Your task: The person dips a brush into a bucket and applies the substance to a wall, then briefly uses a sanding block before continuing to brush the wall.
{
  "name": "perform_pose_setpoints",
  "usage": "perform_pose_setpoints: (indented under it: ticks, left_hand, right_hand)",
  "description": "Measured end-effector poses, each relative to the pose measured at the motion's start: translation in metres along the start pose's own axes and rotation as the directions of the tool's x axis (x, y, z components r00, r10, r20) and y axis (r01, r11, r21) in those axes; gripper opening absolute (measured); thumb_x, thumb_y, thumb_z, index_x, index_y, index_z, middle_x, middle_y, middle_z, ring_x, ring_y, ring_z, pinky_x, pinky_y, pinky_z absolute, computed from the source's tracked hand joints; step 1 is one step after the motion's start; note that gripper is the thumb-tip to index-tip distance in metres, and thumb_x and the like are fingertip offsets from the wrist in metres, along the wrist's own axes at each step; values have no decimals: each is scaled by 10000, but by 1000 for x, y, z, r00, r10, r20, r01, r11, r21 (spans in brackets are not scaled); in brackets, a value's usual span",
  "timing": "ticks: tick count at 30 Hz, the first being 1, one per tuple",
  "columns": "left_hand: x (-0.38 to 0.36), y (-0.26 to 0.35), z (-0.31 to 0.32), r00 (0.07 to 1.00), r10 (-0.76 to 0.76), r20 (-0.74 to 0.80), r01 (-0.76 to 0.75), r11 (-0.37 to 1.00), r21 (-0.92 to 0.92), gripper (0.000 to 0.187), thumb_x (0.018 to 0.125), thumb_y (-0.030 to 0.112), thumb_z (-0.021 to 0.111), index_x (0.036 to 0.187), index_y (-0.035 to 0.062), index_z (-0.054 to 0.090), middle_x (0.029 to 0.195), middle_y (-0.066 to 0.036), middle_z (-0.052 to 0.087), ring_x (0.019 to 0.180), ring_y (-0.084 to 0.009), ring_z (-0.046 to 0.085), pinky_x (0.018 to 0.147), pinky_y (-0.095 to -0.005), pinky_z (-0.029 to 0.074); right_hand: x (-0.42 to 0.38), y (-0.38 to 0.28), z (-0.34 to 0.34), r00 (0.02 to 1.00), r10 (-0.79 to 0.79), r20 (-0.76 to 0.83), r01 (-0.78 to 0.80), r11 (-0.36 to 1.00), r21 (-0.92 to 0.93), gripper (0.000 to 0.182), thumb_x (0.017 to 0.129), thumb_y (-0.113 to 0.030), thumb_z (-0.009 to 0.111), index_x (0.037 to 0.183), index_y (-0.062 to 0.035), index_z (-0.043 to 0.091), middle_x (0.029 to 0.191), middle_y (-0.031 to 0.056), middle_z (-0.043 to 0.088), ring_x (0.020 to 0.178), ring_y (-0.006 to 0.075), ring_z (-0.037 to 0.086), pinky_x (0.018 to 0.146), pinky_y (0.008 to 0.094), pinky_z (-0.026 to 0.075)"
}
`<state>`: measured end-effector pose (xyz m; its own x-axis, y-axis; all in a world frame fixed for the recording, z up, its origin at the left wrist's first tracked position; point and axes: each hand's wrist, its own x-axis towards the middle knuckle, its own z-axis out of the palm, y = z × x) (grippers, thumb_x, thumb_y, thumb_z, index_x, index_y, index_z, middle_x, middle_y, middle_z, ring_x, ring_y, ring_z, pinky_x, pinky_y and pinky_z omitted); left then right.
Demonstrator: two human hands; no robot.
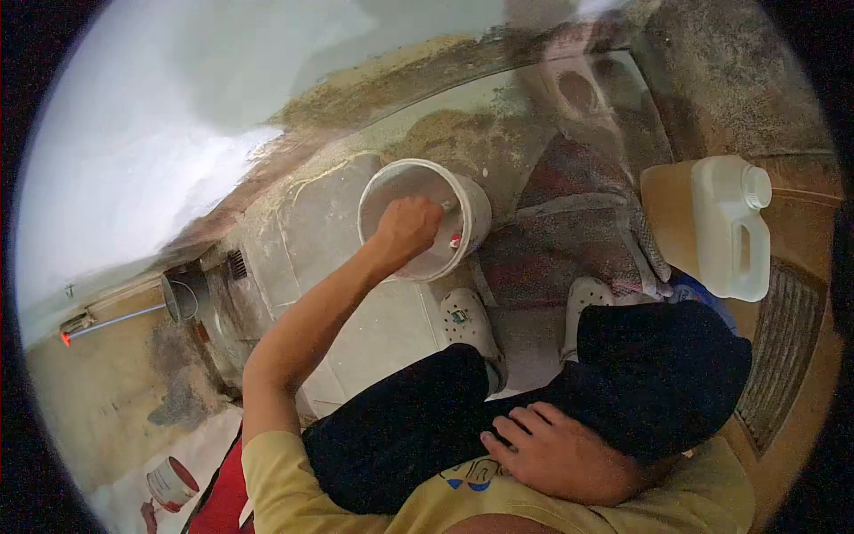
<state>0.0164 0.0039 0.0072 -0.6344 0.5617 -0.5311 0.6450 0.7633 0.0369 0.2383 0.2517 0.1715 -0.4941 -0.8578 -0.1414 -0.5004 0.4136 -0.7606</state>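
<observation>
My left hand point(410, 227) reaches inside a white bucket point(476, 205) on the floor, its fingers closed in a fist. A pale bit shows beside the knuckles, but what the fist holds is mostly hidden. Near the bucket's inner wall is a small red-and-white spot point(455, 240), too small to name. Across my lap, against the yellow shirt point(427, 498), rests my right hand point(556, 454) with its fingers loosely apart and nothing in them.
A translucent jug point(725, 231) with a white cap stands at the right. Rumpled reddish-grey cloth point(569, 240) lies beyond my clogs point(467, 325). A ridged dark panel point(783, 356) is far right. A smaller bucket point(172, 485) and a blue pole point(116, 322) are at the left.
</observation>
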Motion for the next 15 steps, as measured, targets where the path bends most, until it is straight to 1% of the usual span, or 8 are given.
perform_pose_setpoints:
  ticks: [2, 5, 7, 8, 10, 12, 13, 15]
  left_hand:
    - [-3, 1, -3, 1000, -1, -6, 1, 1000, 2, 142, 713, 108, 654, 823, 19, 671, 801, -212, 672, 761, -357, 686, 648, -461, 563]
    - [-9, 1, -5, 997, 62, -43, -63, 998, -19, 88, 717, 70, 602, 744, 12, 662, 758, -232, 653, 714, -385, 673, 620, -467, 550]
    - [-10, -1, -4, 995, 67, 79, -70, 997, 36, 87, 706, 72, 612, 737, 4, 657, 757, -237, 650, 734, -402, 668, 623, -475, 547]
    - [-15, -4, -3, 995, 67, 77, -70, 997, 38, 87, 706, 72, 612, 737, 4, 657, 757, -237, 650, 734, -402, 668, 623, -475, 547]
    - [-35, -7, -16, 990, -86, 111, 93, 994, -58, 98, 738, 90, 619, 746, -1, 653, 739, -234, 646, 757, -413, 660, 649, -482, 544]
    - [-57, -8, -35, 973, -183, 140, 199, 973, -116, 151, 794, 134, 614, 757, -11, 634, 725, -242, 633, 744, -417, 647, 660, -497, 525]
    - [-69, -12, -37, 973, -179, 145, 196, 974, -113, 151, 794, 134, 614, 757, -11, 634, 725, -242, 633, 744, -417, 647, 660, -497, 525]
    - [-94, -21, -39, 983, -181, -24, 168, 950, -263, 194, 835, 166, 611, 794, -23, 626, 701, -238, 622, 677, -420, 620, 615, -507, 478]
  right_hand:
    - [-3, -1, 4, 998, -4, -55, 4, 1000, 11, 342, 842, -181, 524, 1121, 4, 599, 1085, 134, 603, 1010, 264, 566, 889, 399, 456]
    - [-7, 0, 0, 1000, -12, -20, 12, 1000, -5, 344, 843, -178, 523, 1127, 3, 595, 1091, 139, 604, 1013, 269, 567, 890, 409, 460]
    - [-9, 0, -3, 1000, -13, -15, 13, 1000, -20, 345, 844, -180, 523, 1129, 2, 594, 1093, 140, 604, 1018, 271, 567, 893, 414, 461]
    - [-11, 1, -4, 1000, -7, -10, 7, 999, -32, 346, 845, -181, 523, 1130, 2, 593, 1094, 142, 604, 1023, 274, 568, 896, 420, 462]
    - [-14, 4, 0, 999, -9, -32, 8, 1000, -26, 346, 845, -183, 524, 1129, 2, 594, 1093, 142, 605, 1028, 274, 567, 894, 421, 461]
    - [-18, 5, 1, 999, -7, -54, 6, 1000, -8, 345, 846, -185, 525, 1128, 2, 595, 1092, 142, 605, 1033, 273, 567, 892, 423, 461]
    - [-19, 5, 0, 998, 3, -59, -3, 1000, -6, 345, 843, -186, 528, 1124, 2, 596, 1091, 141, 605, 1031, 273, 567, 892, 422, 459]
    - [-21, 6, -1, 998, 10, -65, -10, 1000, 2, 345, 840, -187, 531, 1121, 2, 597, 1089, 141, 605, 1030, 272, 566, 891, 421, 457]
